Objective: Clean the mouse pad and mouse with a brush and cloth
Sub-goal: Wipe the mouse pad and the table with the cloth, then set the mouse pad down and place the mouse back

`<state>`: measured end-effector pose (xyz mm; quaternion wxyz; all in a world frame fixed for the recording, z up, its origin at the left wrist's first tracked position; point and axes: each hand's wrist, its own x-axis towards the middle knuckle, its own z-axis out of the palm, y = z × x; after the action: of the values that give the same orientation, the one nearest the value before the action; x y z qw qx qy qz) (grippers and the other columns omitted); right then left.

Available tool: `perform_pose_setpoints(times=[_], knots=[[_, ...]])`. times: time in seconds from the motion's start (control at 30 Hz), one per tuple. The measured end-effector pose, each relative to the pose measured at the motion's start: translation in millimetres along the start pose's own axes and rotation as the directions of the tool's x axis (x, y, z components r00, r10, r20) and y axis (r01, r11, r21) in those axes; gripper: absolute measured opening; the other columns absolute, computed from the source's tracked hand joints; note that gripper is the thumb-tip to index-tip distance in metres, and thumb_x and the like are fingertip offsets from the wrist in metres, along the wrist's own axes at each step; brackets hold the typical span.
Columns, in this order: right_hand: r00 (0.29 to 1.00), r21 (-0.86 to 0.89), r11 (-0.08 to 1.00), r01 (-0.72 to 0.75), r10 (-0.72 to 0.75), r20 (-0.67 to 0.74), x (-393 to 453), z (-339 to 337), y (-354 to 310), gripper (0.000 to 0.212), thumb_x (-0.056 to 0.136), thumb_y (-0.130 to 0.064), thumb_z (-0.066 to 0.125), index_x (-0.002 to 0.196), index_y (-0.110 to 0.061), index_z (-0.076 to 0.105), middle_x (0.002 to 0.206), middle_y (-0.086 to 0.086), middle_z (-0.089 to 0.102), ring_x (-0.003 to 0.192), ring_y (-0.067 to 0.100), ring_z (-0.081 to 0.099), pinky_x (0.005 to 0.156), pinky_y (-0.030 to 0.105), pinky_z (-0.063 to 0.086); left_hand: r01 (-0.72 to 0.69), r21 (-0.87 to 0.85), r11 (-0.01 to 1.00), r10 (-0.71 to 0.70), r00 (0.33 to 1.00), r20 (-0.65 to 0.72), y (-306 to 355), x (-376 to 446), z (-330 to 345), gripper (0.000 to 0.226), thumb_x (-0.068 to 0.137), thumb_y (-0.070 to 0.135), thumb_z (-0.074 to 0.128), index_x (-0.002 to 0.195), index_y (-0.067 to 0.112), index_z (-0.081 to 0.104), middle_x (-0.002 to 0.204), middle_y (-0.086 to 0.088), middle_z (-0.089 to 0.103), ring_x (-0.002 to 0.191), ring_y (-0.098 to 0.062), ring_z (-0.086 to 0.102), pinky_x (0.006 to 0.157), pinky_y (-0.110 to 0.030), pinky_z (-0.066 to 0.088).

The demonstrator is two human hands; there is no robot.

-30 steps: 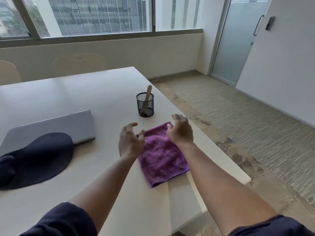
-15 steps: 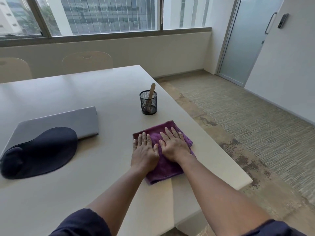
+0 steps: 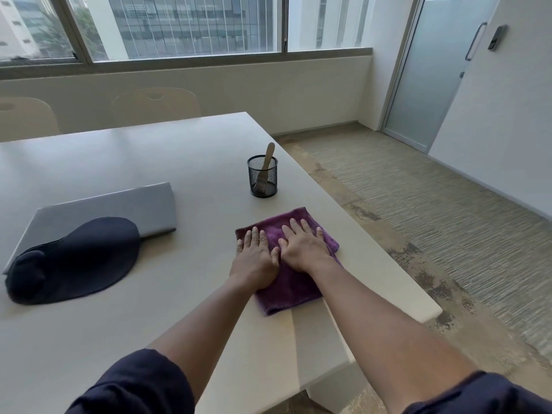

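Note:
A folded purple cloth [image 3: 286, 291] lies near the table's right edge. My left hand [image 3: 255, 259] and my right hand [image 3: 303, 245] rest flat on it side by side, palms down, fingers extended, gripping nothing. A wooden-handled brush [image 3: 268, 158] stands in a black mesh cup [image 3: 263, 180] just beyond the cloth. The dark navy mouse pad [image 3: 86, 258] with a raised wrist rest lies at the left, partly over a laptop. I see no mouse in this view.
A closed grey laptop [image 3: 119, 210] lies behind the mouse pad on the white table [image 3: 149, 156]. The table's right edge runs just past the cloth. Two pale chairs [image 3: 155, 106] stand at the far side, below the windows.
My hands came down from above the cloth and pressed flat onto it. In the last half second they have stayed still.

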<state>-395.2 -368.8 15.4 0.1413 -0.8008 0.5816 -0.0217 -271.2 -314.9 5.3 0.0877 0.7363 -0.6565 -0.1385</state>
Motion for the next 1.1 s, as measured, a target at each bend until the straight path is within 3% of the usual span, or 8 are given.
perform_pose_setpoints(times=[0.1,0.2,0.4,0.53,0.83,1.1], knots=[[0.993,0.113,0.994,-0.003,0.016,-0.115,-2,-13,-21,0.053,0.102,-0.036,0.032,0.15,-0.014,0.035,0.164,0.004,0.023,0.152,0.026,0.013,0.12,0.057,0.008,-0.033,-0.136,0.99,0.026,0.998,-0.049,-9,-4,-16,0.062,0.103,0.043,0.025,0.155,0.011,0.017,0.163,-0.007,0.014,0.149,-0.019,0.013,0.12,-0.034,0.014],[0.974,0.259,0.964,0.056,0.005,-0.227,-4,-24,-49,0.046,0.1,-0.029,0.037,0.14,-0.007,0.047,0.151,0.011,0.043,0.141,0.029,0.033,0.117,0.047,0.027,-0.032,-0.219,0.975,-0.006,0.985,-0.17,-25,-13,-36,0.056,0.101,0.044,0.031,0.151,0.019,0.033,0.155,-0.003,0.036,0.139,-0.022,0.038,0.11,-0.036,0.034],[0.972,0.45,0.886,0.113,-0.005,-0.235,-2,-38,-114,0.05,0.098,-0.036,0.039,0.138,-0.008,0.052,0.143,0.014,0.053,0.132,0.03,0.046,0.11,0.039,0.037,0.027,-0.338,0.941,-0.138,0.94,-0.311,-87,-34,-83,0.046,0.1,0.045,0.036,0.138,0.024,0.052,0.139,0.0,0.057,0.127,-0.023,0.052,0.102,-0.032,0.039],[0.96,0.541,0.827,0.153,0.007,-0.282,-2,-39,-153,0.036,0.096,-0.032,0.046,0.121,-0.01,0.063,0.126,0.011,0.064,0.119,0.027,0.055,0.099,0.034,0.044,0.083,-0.352,0.932,-0.225,0.895,-0.386,-137,-52,-112,0.034,0.1,0.044,0.037,0.118,0.03,0.061,0.114,-0.003,0.07,0.107,-0.029,0.062,0.085,-0.035,0.047],[0.982,0.637,0.758,0.142,-0.027,-0.187,4,-19,-248,0.017,0.093,-0.031,0.053,0.096,-0.019,0.064,0.106,0.003,0.068,0.1,0.024,0.061,0.084,0.027,0.047,0.212,-0.548,0.809,-0.489,0.76,-0.428,-257,-87,-144,0.027,0.098,0.039,0.041,0.107,0.027,0.063,0.115,-0.004,0.067,0.108,-0.027,0.058,0.08,-0.03,0.035],[0.999,0.675,0.737,0.05,-0.027,-0.045,13,16,-294,0.018,0.092,-0.028,0.051,0.095,-0.017,0.064,0.101,0.002,0.064,0.093,0.021,0.058,0.076,0.026,0.041,0.38,-0.775,0.505,-0.812,0.514,-0.277,-346,-120,-147,0.038,0.084,0.02,0.04,0.115,0.018,0.062,0.122,-0.009,0.06,0.103,-0.029,0.057,0.088,-0.036,0.047]])
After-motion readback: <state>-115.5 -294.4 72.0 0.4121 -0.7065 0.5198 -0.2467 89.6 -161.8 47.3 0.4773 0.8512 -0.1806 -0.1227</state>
